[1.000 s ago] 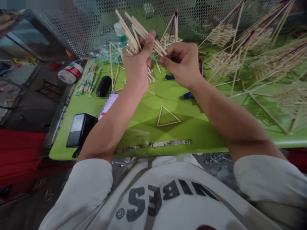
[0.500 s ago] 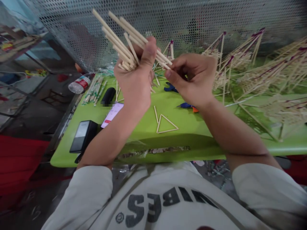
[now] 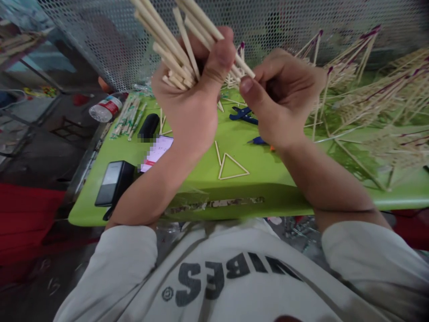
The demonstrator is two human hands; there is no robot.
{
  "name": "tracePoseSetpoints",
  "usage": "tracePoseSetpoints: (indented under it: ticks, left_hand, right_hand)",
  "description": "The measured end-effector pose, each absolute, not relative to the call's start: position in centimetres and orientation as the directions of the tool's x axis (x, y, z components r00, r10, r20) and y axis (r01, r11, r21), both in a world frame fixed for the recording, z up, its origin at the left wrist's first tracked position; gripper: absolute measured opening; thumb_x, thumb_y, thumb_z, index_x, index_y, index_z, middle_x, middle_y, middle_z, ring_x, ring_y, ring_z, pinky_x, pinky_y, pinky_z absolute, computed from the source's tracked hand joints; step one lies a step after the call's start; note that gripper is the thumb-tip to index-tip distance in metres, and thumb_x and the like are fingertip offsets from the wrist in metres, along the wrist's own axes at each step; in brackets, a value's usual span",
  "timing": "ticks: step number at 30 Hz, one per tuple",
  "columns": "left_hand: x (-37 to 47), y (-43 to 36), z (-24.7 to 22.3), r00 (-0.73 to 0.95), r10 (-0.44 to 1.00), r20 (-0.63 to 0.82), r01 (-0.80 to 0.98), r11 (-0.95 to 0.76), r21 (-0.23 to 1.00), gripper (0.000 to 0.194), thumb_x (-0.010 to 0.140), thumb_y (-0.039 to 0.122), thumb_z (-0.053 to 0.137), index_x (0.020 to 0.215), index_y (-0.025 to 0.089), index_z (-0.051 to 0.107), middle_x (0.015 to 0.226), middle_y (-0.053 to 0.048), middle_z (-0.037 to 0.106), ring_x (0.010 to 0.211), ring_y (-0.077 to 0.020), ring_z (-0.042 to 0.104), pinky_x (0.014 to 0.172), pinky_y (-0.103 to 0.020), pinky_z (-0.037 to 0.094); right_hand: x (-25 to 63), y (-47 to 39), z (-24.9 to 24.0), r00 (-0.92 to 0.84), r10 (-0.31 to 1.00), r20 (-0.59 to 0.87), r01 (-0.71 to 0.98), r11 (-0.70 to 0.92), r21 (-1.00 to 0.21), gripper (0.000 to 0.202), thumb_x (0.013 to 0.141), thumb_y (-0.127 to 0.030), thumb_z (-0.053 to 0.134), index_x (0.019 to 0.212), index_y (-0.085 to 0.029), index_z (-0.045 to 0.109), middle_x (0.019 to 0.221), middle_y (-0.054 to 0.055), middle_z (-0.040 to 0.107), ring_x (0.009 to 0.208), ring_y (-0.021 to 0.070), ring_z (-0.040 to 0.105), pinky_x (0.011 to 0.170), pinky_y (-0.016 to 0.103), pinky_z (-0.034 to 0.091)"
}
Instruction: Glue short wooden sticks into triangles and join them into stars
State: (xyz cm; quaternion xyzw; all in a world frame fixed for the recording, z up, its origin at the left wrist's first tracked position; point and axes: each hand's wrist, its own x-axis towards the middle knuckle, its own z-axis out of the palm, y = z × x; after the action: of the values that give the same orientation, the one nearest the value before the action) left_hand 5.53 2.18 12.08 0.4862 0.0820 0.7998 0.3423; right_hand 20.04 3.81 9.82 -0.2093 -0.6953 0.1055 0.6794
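And here the left hand [image 3: 196, 105] has its grip wrapped firmly round a thick bundle of pale sticks [image 3: 172, 49], thumb pressing across them, the cluster raised above the green worktop [image 3: 268, 163]. In comes the right hand [image 3: 284, 100], fingers curled, thumb and forefinger right at the protruding lower ends of a few sticks (whether that grip truly pinches one, nobody can tell; the fingers hide it). Below the hands, a triangle of thin sticks [image 3: 234, 176] lies flat on the worktop, with a loose stick [image 3: 218, 153] slanting just beside its left side. Near the right wrist sits a blue-handled tool [image 3: 243, 115], and farther right stand openwork stick structures [image 3: 365, 103] tipped with purple.
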Motion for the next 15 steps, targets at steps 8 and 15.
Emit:
tracePoseSetpoints:
  ticks: [8,15]
  left_hand:
    - [4.1,1.0,14.5,-0.229,0.691,0.686,-0.399,-0.709,0.581,0.031,0.114,0.017,0.083,0.083,0.017,0.079,0.077,0.000,0.063,0.062,-0.0071,0.059,0.062,-0.020,0.053]
    - [0.0,7.1,13.4,0.052,0.879,0.475,-0.265,-0.446,0.855,0.042,0.123,0.016,0.070,0.082,0.020,0.078,0.070,-0.002,0.067,0.054,-0.0065,0.030,0.049,-0.030,0.024]
  right_hand:
    - [20.7,6.0,10.4,0.008,0.759,0.651,0.057,0.650,-0.758,0.038,0.104,-0.064,0.065,0.086,-0.036,0.047,0.068,-0.003,0.037,0.053,0.0215,0.025,0.052,0.042,0.032]
    - [22.9,11.4,5.6,-0.358,0.822,0.444,0.625,0.564,-0.539,0.059,0.119,-0.081,0.051,0.082,-0.036,0.064,0.079,0.007,0.069,0.090,0.0319,0.063,0.089,0.051,0.063]
